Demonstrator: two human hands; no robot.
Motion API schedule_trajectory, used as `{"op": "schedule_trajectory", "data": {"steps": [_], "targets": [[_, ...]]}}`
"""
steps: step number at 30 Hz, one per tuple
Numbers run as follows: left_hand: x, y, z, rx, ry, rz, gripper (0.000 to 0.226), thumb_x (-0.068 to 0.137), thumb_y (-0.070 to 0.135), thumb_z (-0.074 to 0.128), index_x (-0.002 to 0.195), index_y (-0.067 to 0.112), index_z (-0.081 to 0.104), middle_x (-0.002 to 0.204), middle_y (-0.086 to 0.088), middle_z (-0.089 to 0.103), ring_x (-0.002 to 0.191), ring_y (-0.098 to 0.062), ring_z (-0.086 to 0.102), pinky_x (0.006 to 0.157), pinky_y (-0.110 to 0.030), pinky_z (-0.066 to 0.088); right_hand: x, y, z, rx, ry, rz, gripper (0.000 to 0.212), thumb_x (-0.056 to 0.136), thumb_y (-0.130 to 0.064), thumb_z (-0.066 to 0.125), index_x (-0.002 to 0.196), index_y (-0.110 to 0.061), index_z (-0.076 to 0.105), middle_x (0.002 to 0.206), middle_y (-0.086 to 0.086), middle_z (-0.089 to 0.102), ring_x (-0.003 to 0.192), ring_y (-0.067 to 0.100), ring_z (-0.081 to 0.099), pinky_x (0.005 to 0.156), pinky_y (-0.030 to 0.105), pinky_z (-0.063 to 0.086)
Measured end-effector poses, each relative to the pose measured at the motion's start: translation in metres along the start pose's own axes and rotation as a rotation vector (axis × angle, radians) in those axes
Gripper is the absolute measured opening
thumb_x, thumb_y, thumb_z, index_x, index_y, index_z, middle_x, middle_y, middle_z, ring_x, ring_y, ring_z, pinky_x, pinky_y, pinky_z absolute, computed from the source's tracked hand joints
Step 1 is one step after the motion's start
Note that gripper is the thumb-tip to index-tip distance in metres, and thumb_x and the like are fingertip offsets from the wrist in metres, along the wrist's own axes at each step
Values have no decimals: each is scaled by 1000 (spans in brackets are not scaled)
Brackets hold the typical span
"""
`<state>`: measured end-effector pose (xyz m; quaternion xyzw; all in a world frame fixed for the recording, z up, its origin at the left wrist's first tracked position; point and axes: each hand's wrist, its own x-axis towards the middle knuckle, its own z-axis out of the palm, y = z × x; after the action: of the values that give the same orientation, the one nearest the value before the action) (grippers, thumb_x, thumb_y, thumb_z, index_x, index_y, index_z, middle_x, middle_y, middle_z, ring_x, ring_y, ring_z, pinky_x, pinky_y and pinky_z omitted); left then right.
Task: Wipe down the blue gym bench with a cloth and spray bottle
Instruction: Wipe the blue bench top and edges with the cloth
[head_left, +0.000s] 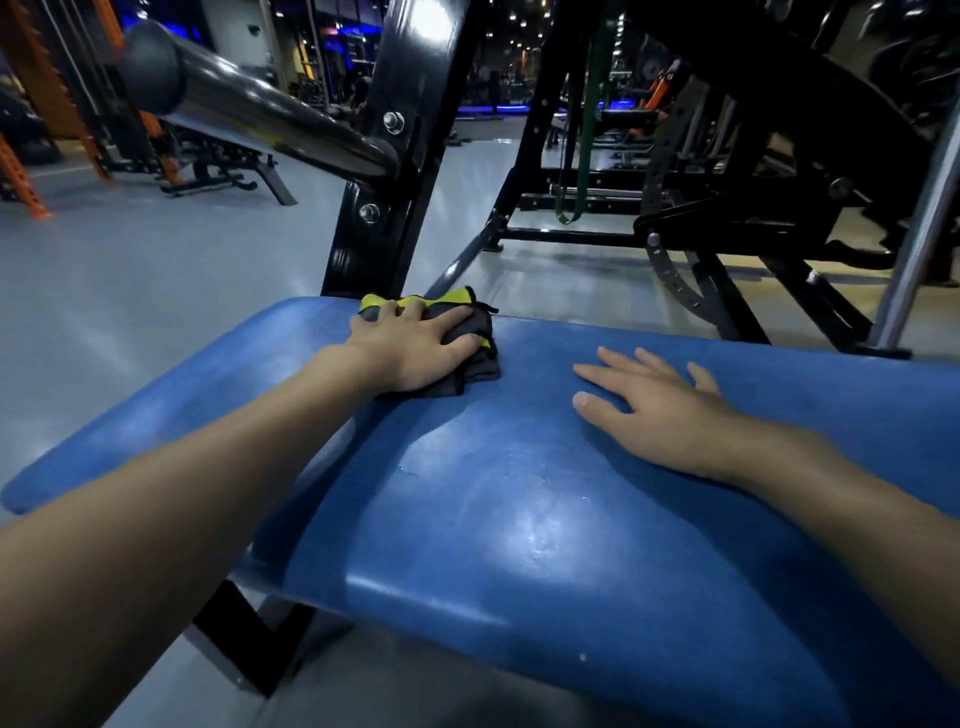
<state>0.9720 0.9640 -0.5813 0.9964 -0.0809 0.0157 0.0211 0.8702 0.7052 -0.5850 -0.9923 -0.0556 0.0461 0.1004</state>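
The blue gym bench (519, 509) fills the lower half of the head view, its padded top shiny with wet streaks near the middle. A folded grey and yellow cloth (467, 332) lies on the bench's far edge. My left hand (410, 348) presses flat on the cloth with its fingers spread over it. To the right, my right hand (654, 405) rests flat on the bare blue pad, fingers straight and holding nothing. No spray bottle is in view.
A black upright post (395, 171) with a chrome bar (270, 114) rises just behind the cloth. A black machine frame (727, 208) with a green band (587, 135) stands at the back right. Grey floor (156, 291) lies to the left, with orange racks beyond.
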Motion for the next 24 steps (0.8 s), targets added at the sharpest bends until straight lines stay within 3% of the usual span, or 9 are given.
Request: {"op": "schedule_trajectory", "data": {"steps": [2, 5, 9, 17, 21, 22, 24], "targets": [[-5, 17, 1, -4, -3, 5, 66, 85, 80, 14, 148, 60, 17, 161, -4, 26, 147, -35, 21, 113, -63, 19, -9, 19, -6, -43, 31, 7, 60, 95, -68, 23, 152, -48, 23, 166, -17, 4, 153, 13, -3, 119, 56, -6], [-12, 43, -1, -5, -14, 15, 64, 87, 79, 15, 148, 60, 17, 162, -4, 25, 148, -35, 20, 114, -63, 19, -29, 53, -9, -88, -8, 107, 66, 89, -77, 15, 151, -55, 10, 165, -18, -5, 153, 19, -8, 117, 60, -7], [-19, 77, 0, 8, -28, 43, 61, 91, 77, 17, 150, 59, 15, 162, -3, 24, 148, -35, 18, 113, -62, 19, -37, 59, -4, -93, -15, 114, 66, 92, -74, 12, 153, -52, 4, 165, -16, -9, 153, 22, -11, 116, 64, -6], [-25, 123, -1, 31, -56, 131, 62, 93, 74, 16, 153, 56, 11, 164, -3, 20, 150, -34, 15, 114, -60, 17, -36, 57, -6, -2, 12, 91, 63, 95, -70, 24, 154, -49, 16, 166, -15, 0, 153, 20, -7, 118, 61, -8], [-25, 143, -1, 28, -42, 170, 61, 94, 73, 17, 152, 56, 12, 162, -2, 24, 148, -32, 18, 112, -59, 20, -56, 95, -29, 97, 162, 37, 48, 101, -52, 41, 147, -38, 42, 160, -11, 30, 147, 13, 25, 121, 44, 10], [-25, 150, 0, 25, -35, 177, 60, 94, 73, 17, 152, 56, 13, 161, -2, 25, 148, -32, 18, 111, -59, 20, -61, 115, -34, 47, 173, 64, 48, 101, -52, 41, 147, -39, 41, 160, -10, 30, 147, 14, 25, 120, 45, 10], [-25, 166, 3, 26, -29, 192, 60, 94, 72, 18, 152, 56, 13, 161, -2, 25, 148, -32, 19, 111, -59, 21, -73, 149, -37, -66, 88, 203, 58, 98, -65, 30, 152, -45, 27, 166, -10, 12, 153, 20, 8, 119, 56, 2]]}}
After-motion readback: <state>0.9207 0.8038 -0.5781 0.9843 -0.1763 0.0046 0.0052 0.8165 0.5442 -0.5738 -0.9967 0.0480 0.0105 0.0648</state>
